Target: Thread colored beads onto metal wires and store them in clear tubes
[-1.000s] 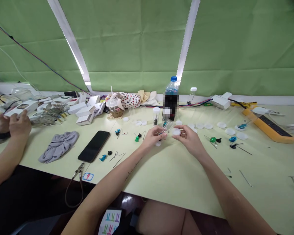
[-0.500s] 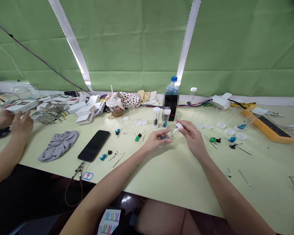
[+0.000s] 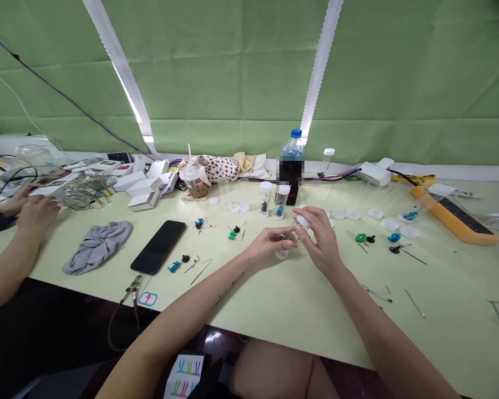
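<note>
My left hand is closed around a small clear plastic tube, which leans to the right; its white bottom shows below my fingers. A white cap sits at the tube's upper end, pinched between the thumb and fingers of my right hand. My fingers cover most of the tube, so I cannot make out what is inside. Just behind my hands stand two capped tubes, one with black parts and one with a blue part. Green, black and blue parts with bent wires lie to the left.
A phone and a grey cloth lie on the left. A co-worker's hands are at the far left, near white boxes. Behind stands a bottle. On the right are loose white caps and an orange power strip.
The tube and both hands have shifted slightly, and my right fingers have spread over the white cap, which now faces me more. The co-worker's hands have lowered at the left.
</note>
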Demonstrator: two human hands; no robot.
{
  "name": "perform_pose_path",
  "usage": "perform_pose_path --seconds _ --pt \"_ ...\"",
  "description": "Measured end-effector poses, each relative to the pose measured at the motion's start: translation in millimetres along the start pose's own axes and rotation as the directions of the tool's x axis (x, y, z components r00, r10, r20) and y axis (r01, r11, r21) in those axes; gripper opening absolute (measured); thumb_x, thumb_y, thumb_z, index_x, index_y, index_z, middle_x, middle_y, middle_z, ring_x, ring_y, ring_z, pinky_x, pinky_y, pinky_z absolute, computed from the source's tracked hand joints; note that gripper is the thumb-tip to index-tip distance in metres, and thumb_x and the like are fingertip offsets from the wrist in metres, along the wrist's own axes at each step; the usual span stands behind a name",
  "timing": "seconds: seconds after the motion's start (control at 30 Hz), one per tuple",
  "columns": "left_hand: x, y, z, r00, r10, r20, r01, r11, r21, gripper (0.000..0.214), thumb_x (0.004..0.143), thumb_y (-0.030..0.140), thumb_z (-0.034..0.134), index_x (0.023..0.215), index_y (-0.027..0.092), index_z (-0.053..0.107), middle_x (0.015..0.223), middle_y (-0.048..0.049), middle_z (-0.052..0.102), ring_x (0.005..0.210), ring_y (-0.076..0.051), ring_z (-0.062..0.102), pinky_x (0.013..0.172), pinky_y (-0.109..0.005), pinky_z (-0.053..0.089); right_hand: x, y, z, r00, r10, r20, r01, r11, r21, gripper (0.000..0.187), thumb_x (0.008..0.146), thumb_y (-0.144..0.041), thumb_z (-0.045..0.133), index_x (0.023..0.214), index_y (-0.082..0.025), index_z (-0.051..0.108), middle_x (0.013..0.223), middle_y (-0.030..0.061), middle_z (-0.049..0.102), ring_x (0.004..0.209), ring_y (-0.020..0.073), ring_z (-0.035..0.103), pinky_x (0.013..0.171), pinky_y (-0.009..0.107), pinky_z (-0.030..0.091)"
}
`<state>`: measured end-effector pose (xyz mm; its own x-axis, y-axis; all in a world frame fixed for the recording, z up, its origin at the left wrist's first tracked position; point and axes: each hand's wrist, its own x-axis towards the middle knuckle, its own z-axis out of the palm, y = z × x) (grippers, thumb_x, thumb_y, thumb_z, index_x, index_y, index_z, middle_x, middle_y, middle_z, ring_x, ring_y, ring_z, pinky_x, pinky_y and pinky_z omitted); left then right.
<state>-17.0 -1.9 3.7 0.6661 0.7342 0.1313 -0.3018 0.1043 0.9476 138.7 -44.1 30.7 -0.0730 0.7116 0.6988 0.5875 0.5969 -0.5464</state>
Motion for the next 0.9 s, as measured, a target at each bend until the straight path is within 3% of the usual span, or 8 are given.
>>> perform_pose_path --seconds 0.1,0.37,0.67,0.9 --pt "-1 -2 -0.1 0.994 -0.009 0.113 0.007 1.000 0.016 0.036 0.067 0.040 0.072 0.091 0.013 0.068 0.083 -0.0064 0.060 0.079 -0.015 0.055 0.077 -0.030 0.041 -2 -2 1 0.997 -0.071 0.001 0.071 0.997 -0.026 0.032 0.088 -0.025 0.045 0.119 -0.027 0.054 0.108 0.0087 0.048 0.104 0.0228 0.050 0.090 0.041 0.043" --pt "0 -6 -2.1 0.982 -0.046 0.185 0.029 0.995 0.094 0.034 0.066 0.039 0.074 0.085 0.012 0.067 0.087 -0.0088 0.064 0.084 -0.019 0.058 0.079 -0.033 0.043 -7 1 6 0.984 -0.172 -0.037 0.169 0.984 -0.059 0.024 0.084 -0.018 0.048 0.105 -0.026 0.058 0.099 0.0078 0.048 0.089 0.0201 0.054 0.076 0.036 0.048" --pt "-2 -10 5.1 0.981 -0.077 0.176 0.067 0.996 0.062 0.032 0.061 0.037 0.077 0.077 0.011 0.066 0.076 -0.0058 0.063 0.073 -0.016 0.057 0.072 -0.030 0.043 -10 5 5 0.974 -0.228 -0.011 0.220 0.951 -0.216 0.021 0.082 -0.018 0.047 0.100 -0.025 0.056 0.095 0.0087 0.051 0.084 0.0196 0.055 0.070 0.033 0.049" --pt "-2 -6 6.2 0.979 -0.084 0.184 0.073 0.995 0.068 0.033 0.061 0.038 0.077 0.076 0.011 0.066 0.077 -0.0059 0.063 0.074 -0.015 0.056 0.072 -0.029 0.043 -10 1 6 0.971 -0.238 -0.013 0.232 0.955 -0.183 0.015 0.082 -0.020 0.048 0.094 -0.022 0.057 0.095 0.0101 0.052 0.083 0.0206 0.056 0.067 0.033 0.048"
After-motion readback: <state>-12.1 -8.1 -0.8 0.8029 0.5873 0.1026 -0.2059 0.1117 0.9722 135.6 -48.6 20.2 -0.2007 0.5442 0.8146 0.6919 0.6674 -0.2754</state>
